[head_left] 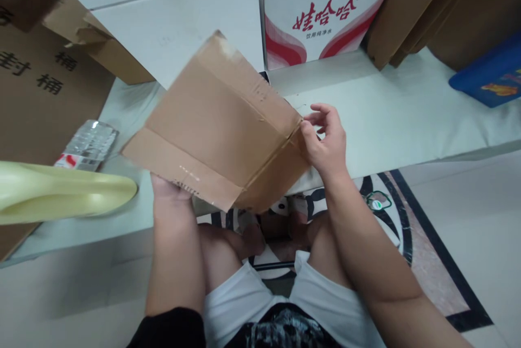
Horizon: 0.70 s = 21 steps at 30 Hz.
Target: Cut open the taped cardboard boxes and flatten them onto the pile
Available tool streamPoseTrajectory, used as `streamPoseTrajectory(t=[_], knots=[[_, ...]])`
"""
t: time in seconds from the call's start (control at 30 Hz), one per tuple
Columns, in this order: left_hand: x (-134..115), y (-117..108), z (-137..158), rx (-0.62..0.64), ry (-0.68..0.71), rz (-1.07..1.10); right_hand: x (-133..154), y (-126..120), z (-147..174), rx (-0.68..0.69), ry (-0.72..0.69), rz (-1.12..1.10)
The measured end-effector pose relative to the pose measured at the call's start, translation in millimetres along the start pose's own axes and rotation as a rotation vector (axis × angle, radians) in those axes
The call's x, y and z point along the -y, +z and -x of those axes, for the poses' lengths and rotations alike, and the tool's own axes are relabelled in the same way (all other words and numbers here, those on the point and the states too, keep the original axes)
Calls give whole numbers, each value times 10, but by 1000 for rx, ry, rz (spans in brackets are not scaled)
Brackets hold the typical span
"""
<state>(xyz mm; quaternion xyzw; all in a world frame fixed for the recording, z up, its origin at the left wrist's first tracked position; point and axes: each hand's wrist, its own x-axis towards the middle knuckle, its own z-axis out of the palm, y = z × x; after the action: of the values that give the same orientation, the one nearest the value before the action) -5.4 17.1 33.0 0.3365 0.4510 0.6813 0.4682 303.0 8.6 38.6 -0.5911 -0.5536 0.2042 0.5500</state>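
A creased piece of brown cardboard [211, 114] is raised at a tilt above my lap, with folded flaps along its edges. My left hand [169, 188] grips its lower left edge from beneath, the fingers hidden behind the board. At the right corner, by a fold line, my right hand [325, 139] holds the cardboard with the thumb against the edge and the other fingers curled. The cardboard is slightly blurred, and its underside is out of sight.
A pale green covered bench [391, 114] bears a white and red carton [321, 17], more cardboard [411, 6], a blue container [488, 76] and a clear plastic bottle [91, 144]. A yellow-green curved object [65, 193] juts in from the left. Printed brown cardboard [36, 114] stands behind it.
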Motion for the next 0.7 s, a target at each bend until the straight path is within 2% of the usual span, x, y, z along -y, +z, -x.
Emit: streamPoseTrajectory(t=[0.1,0.17,0.3,0.37,0.43,0.47,0.53,0.6,0.7], knots=[[-110,173,33,-63,95,28,-66,13,-24,-34,30,33],[-149,216,31,-57,130,31,-108,24,-46,24,147,-111],[-157,188,0,-43,148,69,-74,30,-34,341,382,-478],[-158,172,-8,-44,179,110,-1,24,18,515,445,-547],[-173,161,-10,-53,192,169,79,12,86,588,444,-555],[-186,153,-13,-77,152,216,117,-1,120,564,422,-541],[-221,131,-23,-192,-6,340,183,-59,171,395,348,-478],[-264,105,-38,-324,-165,457,228,-191,184,133,265,-361],[-330,75,-53,-395,-215,533,238,-600,102,-340,137,-146]])
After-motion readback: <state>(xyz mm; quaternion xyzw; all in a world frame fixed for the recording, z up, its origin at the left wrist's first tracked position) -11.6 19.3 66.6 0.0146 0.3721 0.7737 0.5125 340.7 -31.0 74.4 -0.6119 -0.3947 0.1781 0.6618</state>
